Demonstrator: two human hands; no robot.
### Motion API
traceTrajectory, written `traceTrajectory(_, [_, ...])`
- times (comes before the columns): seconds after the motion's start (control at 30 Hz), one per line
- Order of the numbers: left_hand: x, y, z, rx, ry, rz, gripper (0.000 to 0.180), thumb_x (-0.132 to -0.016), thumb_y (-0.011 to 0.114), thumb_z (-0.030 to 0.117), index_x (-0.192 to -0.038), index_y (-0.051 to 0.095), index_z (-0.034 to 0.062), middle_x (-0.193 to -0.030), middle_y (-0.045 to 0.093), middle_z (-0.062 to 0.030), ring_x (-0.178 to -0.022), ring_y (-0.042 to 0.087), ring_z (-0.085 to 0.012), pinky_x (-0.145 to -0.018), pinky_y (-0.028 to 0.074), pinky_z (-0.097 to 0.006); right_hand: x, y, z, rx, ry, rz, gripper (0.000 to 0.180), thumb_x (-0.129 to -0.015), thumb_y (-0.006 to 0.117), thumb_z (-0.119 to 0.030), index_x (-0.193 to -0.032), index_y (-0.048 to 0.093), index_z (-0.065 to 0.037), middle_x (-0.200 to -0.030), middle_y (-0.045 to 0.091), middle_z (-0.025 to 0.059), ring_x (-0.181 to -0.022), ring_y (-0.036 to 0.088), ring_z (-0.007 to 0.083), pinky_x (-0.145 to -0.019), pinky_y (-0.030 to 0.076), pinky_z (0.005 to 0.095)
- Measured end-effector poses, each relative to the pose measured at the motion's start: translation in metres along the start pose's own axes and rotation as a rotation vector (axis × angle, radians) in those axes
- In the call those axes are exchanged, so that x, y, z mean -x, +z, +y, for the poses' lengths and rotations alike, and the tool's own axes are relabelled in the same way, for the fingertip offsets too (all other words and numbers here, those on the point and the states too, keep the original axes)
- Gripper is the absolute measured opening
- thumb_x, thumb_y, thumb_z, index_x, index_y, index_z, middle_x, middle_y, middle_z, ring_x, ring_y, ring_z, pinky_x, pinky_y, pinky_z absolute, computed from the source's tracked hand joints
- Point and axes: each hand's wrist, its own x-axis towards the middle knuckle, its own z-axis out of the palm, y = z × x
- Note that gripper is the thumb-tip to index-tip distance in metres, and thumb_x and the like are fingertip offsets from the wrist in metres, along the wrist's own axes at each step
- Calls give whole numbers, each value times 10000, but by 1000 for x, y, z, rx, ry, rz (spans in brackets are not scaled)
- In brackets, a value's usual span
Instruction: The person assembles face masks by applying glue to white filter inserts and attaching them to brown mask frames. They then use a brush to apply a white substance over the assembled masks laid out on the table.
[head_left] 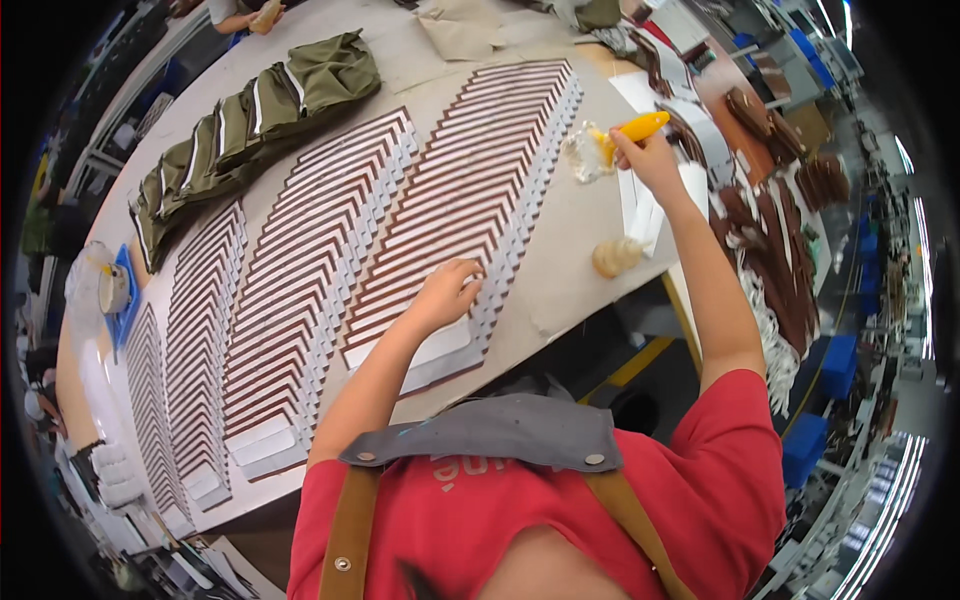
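My right hand (650,165) is closed round a yellow-handled brush (643,126) at the right side of the table. The brush's lower end is at a whitish, paste-like smear (583,158) on the tabletop. My left hand (447,293) rests on the nearest row of overlapping brown-and-white strips (470,190), its thumb apart from the fingers. Further left lie more rows of such overlapping strips (318,215), the leftmost ones (205,330) narrower. Each row has a plain white piece at its near end. I cannot see anything held in my left hand.
An olive cloth bundle (250,125) with white bands lies at the far left. A pale round lump (617,257) sits near the table's (560,290) right edge. Brown pieces (770,240) with white fringes are piled to the right. A tub (112,290) stands on a blue tray.
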Motion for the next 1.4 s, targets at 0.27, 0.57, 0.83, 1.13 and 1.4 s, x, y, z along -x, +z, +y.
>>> traceTrajectory(0.27, [-169, -1, -44, -326, 7, 273, 335, -764, 532, 53, -1093, 562, -1, -1187, 541, -194, -1104, 503, -353, -942, 405, -413, -104, 42, 17, 135, -149, -315, 326, -833, 615, -319, -1009, 651, -48, -733, 650, 85, -627, 601, 149, -584, 471, 278])
traceTrajectory(0.57, [-277, -48, -120, -209, 58, 348, 481, -652, 442, -156, -1071, 587, 31, -1196, 549, -144, -1085, 493, -350, -947, 402, -378, -126, 111, 22, 52, -205, -775, 212, -825, 623, -235, -944, 644, -62, -765, 642, 102, -650, 609, 193, -617, 479, 296])
traceTrajectory(0.83, [-281, -60, -124, -361, 111, 224, 440, -648, 486, -122, -1039, 613, 36, -1191, 557, -94, -1057, 501, -333, -922, 432, -370, -240, 103, 73, 273, -422, -405, 221, -858, 597, -246, -955, 645, -54, -658, 628, 55, -549, 552, 105, -523, 436, 260])
traceTrajectory(1.13, [-296, -62, -110, -439, 125, 219, 238, -763, 497, -39, -979, 591, -2, -1112, 564, -121, -941, 537, -354, -823, 462, -413, -279, 86, 60, 420, -449, -145, 353, -832, 603, -345, -856, 645, 4, -695, 625, 144, -612, 591, 247, -570, 455, 338])
traceTrajectory(1.4, [-307, -33, -100, -550, 137, 320, 217, -700, 543, 0, -913, 584, -17, -1070, 562, -132, -965, 540, -299, -803, 481, -367, -257, 103, 63, 270, -318, -498, 394, -821, 601, -393, -875, 646, -5, -696, 635, 135, -648, 615, 222, -616, 480, 327])
